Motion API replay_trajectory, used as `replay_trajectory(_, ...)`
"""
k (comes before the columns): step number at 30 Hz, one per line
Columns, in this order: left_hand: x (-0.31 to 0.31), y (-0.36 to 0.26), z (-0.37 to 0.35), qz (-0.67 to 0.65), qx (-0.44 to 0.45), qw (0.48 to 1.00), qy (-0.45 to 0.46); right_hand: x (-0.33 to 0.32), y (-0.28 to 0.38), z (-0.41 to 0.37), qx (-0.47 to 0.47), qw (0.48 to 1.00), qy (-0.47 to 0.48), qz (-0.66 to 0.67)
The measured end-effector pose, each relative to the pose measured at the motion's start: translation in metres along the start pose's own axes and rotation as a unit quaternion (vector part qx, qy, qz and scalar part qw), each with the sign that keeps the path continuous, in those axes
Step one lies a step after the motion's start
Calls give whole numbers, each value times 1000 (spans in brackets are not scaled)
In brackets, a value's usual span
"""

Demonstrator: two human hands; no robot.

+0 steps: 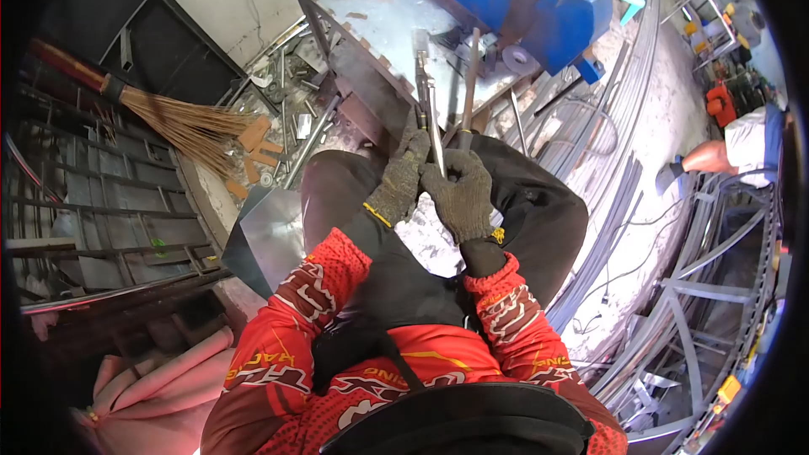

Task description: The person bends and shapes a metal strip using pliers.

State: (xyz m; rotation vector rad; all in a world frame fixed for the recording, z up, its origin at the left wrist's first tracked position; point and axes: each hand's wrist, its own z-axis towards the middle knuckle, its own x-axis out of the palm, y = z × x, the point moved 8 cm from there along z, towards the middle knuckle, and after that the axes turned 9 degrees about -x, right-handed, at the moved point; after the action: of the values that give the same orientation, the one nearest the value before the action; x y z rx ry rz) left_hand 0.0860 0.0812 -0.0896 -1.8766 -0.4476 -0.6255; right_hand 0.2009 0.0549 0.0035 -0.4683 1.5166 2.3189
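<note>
Both hands wear grey knit work gloves and meet above my lap at the front of a metal worktable. My left hand (408,170) is wrapped round the lower part of a long metal tool (423,76) that looks like locking pliers. My right hand (463,194) is closed beside it, with fingers on the tool's shiny handle (436,122). The jaw end points away from me over the table (362,4). A rusty rod (470,76) stands just right of the tool; its lower end is hidden behind my right hand.
A stick broom (181,114) and metal scraps (291,88) lie left of the table. A blue machine (560,13) stands behind it, with a tape roll (518,59) nearby. Long metal bars (611,211) cover the floor at right. Another person's leg (708,157) shows far right.
</note>
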Motion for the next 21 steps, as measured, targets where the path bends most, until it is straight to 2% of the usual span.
replay_trajectory(1,3,-3,2,-4,8,1000,2,-2,-2,6,-25,999,-38,3)
replay_trajectory(3,0,-16,1,47,95,993,-61,6,-10,9,-5,1000,-22,21)
replay_trajectory(5,-3,-17,7,16,92,995,-41,20,-29,8,108,992,52,28)
replay_trajectory(6,-4,-22,11,33,128,990,-56,21,-33,14,127,989,83,-3)
replay_trajectory(8,-22,-31,30,87,177,974,-107,12,-22,25,87,994,58,-13)
replay_trajectory(10,-27,-46,39,116,189,969,-113,4,-13,37,15,998,41,-44)
replay_trajectory(11,-27,-52,44,147,197,962,-119,0,-14,44,12,998,41,-46)
replay_trajectory(13,-20,-68,51,171,203,958,-112,6,5,64,-94,978,112,-151)
replay_trajectory(14,-18,-75,55,190,194,956,-111,10,2,74,-55,968,129,-209)
replay_trajectory(15,-15,-82,59,208,184,954,-111,16,2,84,-55,967,130,-212)
replay_trajectory(17,-23,-87,78,232,224,937,-133,24,-7,108,-19,957,135,-254)
replay_trajectory(19,-16,-114,72,265,255,908,-199,37,-20,131,-26,958,142,-249)
replay_trajectory(21,-22,-129,89,272,248,911,-185,57,-25,146,-27,942,179,-282)
